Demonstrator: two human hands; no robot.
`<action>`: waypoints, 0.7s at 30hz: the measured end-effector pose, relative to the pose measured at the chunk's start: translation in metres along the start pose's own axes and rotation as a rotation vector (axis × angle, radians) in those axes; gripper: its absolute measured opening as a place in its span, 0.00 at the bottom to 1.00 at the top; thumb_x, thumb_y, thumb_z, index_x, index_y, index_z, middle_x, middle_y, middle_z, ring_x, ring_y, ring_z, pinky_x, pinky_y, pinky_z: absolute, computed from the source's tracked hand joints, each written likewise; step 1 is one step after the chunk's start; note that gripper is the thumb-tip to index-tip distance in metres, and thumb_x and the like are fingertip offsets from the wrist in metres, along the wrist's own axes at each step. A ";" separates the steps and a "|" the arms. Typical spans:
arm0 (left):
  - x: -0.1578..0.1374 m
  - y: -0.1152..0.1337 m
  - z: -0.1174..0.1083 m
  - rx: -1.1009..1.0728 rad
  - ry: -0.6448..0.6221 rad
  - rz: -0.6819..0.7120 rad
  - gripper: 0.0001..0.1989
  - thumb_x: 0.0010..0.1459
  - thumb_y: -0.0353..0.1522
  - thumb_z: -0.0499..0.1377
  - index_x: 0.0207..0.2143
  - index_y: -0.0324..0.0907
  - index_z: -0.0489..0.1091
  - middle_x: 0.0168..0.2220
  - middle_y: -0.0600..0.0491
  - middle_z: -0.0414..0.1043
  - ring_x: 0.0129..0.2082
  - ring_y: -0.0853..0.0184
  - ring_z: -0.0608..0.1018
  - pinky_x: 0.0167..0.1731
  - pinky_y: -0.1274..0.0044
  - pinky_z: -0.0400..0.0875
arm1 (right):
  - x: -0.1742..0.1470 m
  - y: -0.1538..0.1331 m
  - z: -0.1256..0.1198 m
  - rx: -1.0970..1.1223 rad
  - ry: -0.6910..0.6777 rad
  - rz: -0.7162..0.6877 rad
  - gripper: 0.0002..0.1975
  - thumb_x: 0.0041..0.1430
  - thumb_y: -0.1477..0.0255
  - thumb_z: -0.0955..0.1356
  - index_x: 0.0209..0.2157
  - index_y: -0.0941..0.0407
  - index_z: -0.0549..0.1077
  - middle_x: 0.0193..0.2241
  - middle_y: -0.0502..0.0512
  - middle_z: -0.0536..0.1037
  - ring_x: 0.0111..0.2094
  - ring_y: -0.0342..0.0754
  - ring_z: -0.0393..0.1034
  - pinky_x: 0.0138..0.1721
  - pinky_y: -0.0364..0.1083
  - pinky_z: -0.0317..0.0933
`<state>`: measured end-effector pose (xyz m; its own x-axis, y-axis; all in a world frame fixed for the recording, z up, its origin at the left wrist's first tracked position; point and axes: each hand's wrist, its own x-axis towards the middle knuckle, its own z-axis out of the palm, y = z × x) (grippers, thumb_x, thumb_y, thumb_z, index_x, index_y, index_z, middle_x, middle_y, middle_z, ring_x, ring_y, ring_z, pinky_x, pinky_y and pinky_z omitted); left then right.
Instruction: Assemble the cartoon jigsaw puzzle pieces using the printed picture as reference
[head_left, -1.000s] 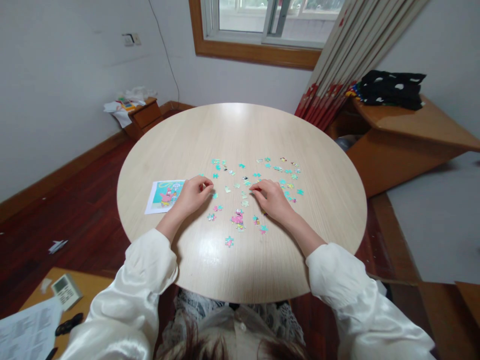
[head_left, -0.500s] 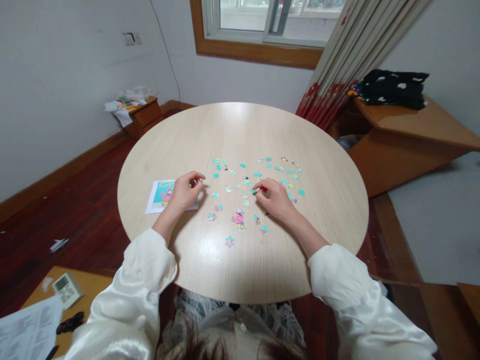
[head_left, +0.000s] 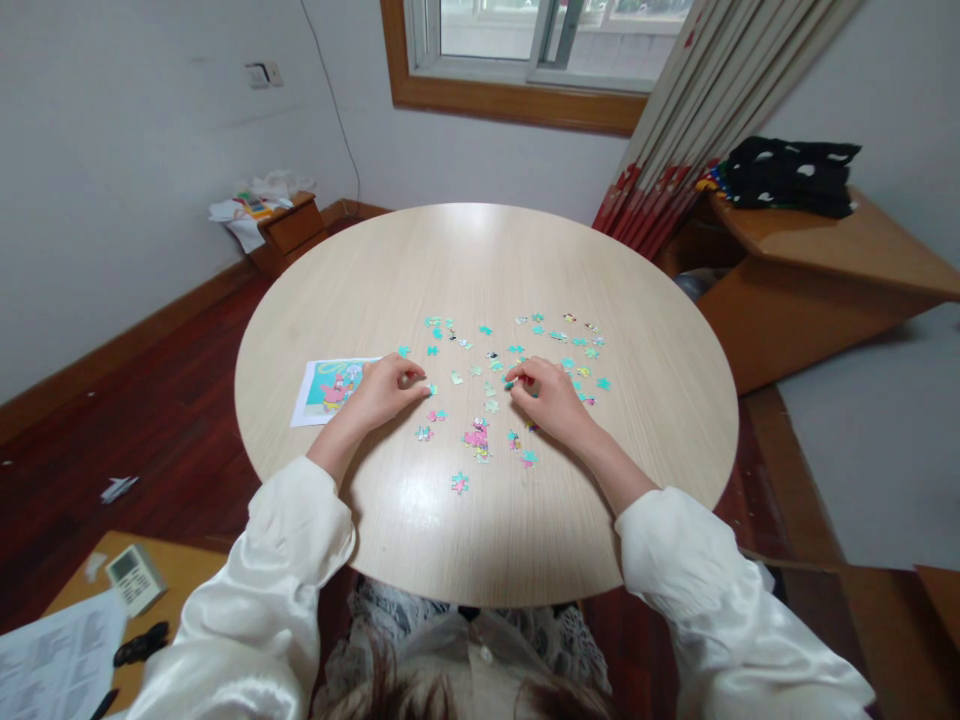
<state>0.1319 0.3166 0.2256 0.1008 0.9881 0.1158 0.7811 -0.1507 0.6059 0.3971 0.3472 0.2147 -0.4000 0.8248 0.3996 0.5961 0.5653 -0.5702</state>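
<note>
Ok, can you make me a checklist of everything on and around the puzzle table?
Surface: round pale wooden table, far half bare.
Job's things: loose puzzle pieces scattered mid-table; a pink joined cluster; picture card at the left, partly under the left hand.
Clutter: calculator, printed papers on a low surface at bottom left.
Hands: left hand fingertips on the table beside the card; right hand pinching a small teal piece.
Cables: one thin wire down the wall.
Surroundings: window, striped curtain, dark spotted cloth on a wooden desk.
</note>
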 end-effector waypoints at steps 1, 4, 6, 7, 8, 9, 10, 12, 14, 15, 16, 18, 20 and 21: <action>0.000 0.000 0.000 0.012 -0.016 0.006 0.07 0.52 0.33 0.64 0.33 0.41 0.74 0.34 0.50 0.71 0.33 0.65 0.72 0.38 0.70 0.67 | 0.000 0.000 0.000 -0.002 -0.004 0.002 0.07 0.51 0.78 0.63 0.28 0.54 0.71 0.26 0.51 0.72 0.29 0.47 0.65 0.38 0.48 0.54; -0.001 -0.001 0.003 0.037 -0.037 0.019 0.05 0.53 0.32 0.63 0.33 0.41 0.73 0.34 0.50 0.71 0.34 0.64 0.72 0.39 0.68 0.66 | 0.000 0.000 -0.001 -0.007 -0.019 0.009 0.07 0.51 0.78 0.63 0.28 0.54 0.71 0.26 0.51 0.72 0.29 0.47 0.65 0.38 0.48 0.55; 0.000 -0.002 0.004 0.042 -0.042 0.030 0.03 0.54 0.31 0.62 0.31 0.41 0.73 0.34 0.50 0.71 0.34 0.64 0.72 0.39 0.68 0.66 | 0.000 0.000 -0.001 -0.007 -0.016 0.009 0.07 0.51 0.78 0.63 0.28 0.54 0.71 0.26 0.51 0.72 0.29 0.47 0.65 0.39 0.49 0.55; 0.000 -0.002 0.005 0.042 -0.047 0.038 0.03 0.54 0.31 0.61 0.31 0.41 0.73 0.33 0.50 0.71 0.34 0.64 0.72 0.39 0.68 0.66 | 0.000 0.000 -0.001 -0.006 -0.011 0.008 0.07 0.51 0.78 0.63 0.28 0.54 0.71 0.26 0.51 0.72 0.29 0.47 0.65 0.39 0.49 0.55; 0.000 -0.002 0.005 0.040 -0.052 0.044 0.03 0.54 0.31 0.61 0.31 0.41 0.73 0.33 0.50 0.70 0.33 0.64 0.72 0.38 0.68 0.66 | 0.000 0.000 -0.001 -0.004 -0.005 0.007 0.07 0.51 0.78 0.63 0.28 0.54 0.71 0.26 0.51 0.72 0.29 0.47 0.65 0.39 0.48 0.55; 0.000 -0.002 0.005 0.039 -0.056 0.047 0.03 0.54 0.31 0.61 0.31 0.41 0.73 0.33 0.50 0.70 0.33 0.64 0.72 0.38 0.68 0.66 | 0.000 0.000 -0.001 -0.002 0.000 0.007 0.07 0.51 0.78 0.63 0.28 0.54 0.71 0.26 0.51 0.72 0.29 0.47 0.65 0.38 0.48 0.55; 0.000 -0.001 0.005 0.038 -0.061 0.046 0.03 0.55 0.31 0.61 0.30 0.41 0.73 0.33 0.50 0.70 0.33 0.64 0.72 0.38 0.68 0.66 | 0.000 0.000 -0.001 -0.001 0.003 0.009 0.07 0.51 0.78 0.63 0.28 0.54 0.71 0.26 0.51 0.72 0.30 0.47 0.65 0.38 0.48 0.55; 0.000 0.001 0.004 0.040 -0.070 0.037 0.02 0.55 0.30 0.61 0.30 0.40 0.73 0.32 0.50 0.70 0.33 0.64 0.72 0.37 0.68 0.66 | 0.000 0.000 -0.001 -0.002 0.000 0.016 0.07 0.51 0.78 0.63 0.28 0.54 0.71 0.26 0.52 0.73 0.30 0.48 0.66 0.38 0.48 0.56; -0.001 0.004 0.004 0.041 -0.080 0.031 0.02 0.55 0.29 0.61 0.30 0.40 0.73 0.32 0.50 0.70 0.32 0.64 0.72 0.37 0.68 0.66 | 0.001 0.002 -0.002 -0.013 -0.008 0.029 0.07 0.51 0.78 0.63 0.28 0.54 0.72 0.27 0.52 0.73 0.31 0.48 0.66 0.38 0.48 0.56; -0.001 0.005 0.003 0.041 -0.084 0.032 0.02 0.55 0.29 0.61 0.30 0.40 0.73 0.32 0.50 0.70 0.32 0.64 0.72 0.37 0.68 0.66 | 0.001 0.003 -0.003 -0.022 -0.008 0.037 0.07 0.51 0.78 0.63 0.28 0.54 0.72 0.27 0.53 0.73 0.31 0.48 0.66 0.38 0.49 0.56; -0.001 0.006 0.003 0.042 -0.085 0.035 0.02 0.55 0.29 0.61 0.30 0.40 0.73 0.32 0.50 0.69 0.32 0.64 0.72 0.38 0.68 0.66 | 0.002 0.006 -0.005 -0.033 -0.004 0.046 0.07 0.51 0.77 0.63 0.28 0.55 0.72 0.27 0.53 0.73 0.31 0.48 0.67 0.39 0.49 0.56; -0.001 0.007 0.003 0.041 -0.083 0.040 0.02 0.55 0.29 0.61 0.30 0.40 0.73 0.33 0.50 0.69 0.32 0.65 0.72 0.38 0.68 0.65 | 0.003 0.012 -0.008 -0.050 0.017 0.070 0.07 0.51 0.77 0.63 0.27 0.55 0.73 0.28 0.54 0.74 0.31 0.48 0.67 0.39 0.49 0.57; -0.002 0.007 0.004 0.036 -0.084 0.042 0.02 0.55 0.29 0.60 0.29 0.40 0.73 0.33 0.51 0.69 0.32 0.65 0.71 0.38 0.69 0.65 | 0.004 0.018 -0.011 -0.055 0.046 0.100 0.07 0.50 0.78 0.63 0.27 0.55 0.73 0.27 0.54 0.74 0.30 0.48 0.67 0.37 0.49 0.57; -0.002 0.007 0.004 0.031 -0.085 0.042 0.02 0.55 0.29 0.60 0.29 0.40 0.73 0.33 0.51 0.69 0.32 0.65 0.71 0.38 0.69 0.65 | 0.004 0.021 -0.013 -0.054 0.058 0.115 0.07 0.50 0.78 0.63 0.27 0.55 0.73 0.27 0.53 0.74 0.30 0.48 0.66 0.37 0.49 0.57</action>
<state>0.1396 0.3138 0.2268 0.1851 0.9800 0.0730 0.7934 -0.1929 0.5774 0.4169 0.3620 0.2134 -0.2874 0.8812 0.3754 0.6728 0.4646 -0.5757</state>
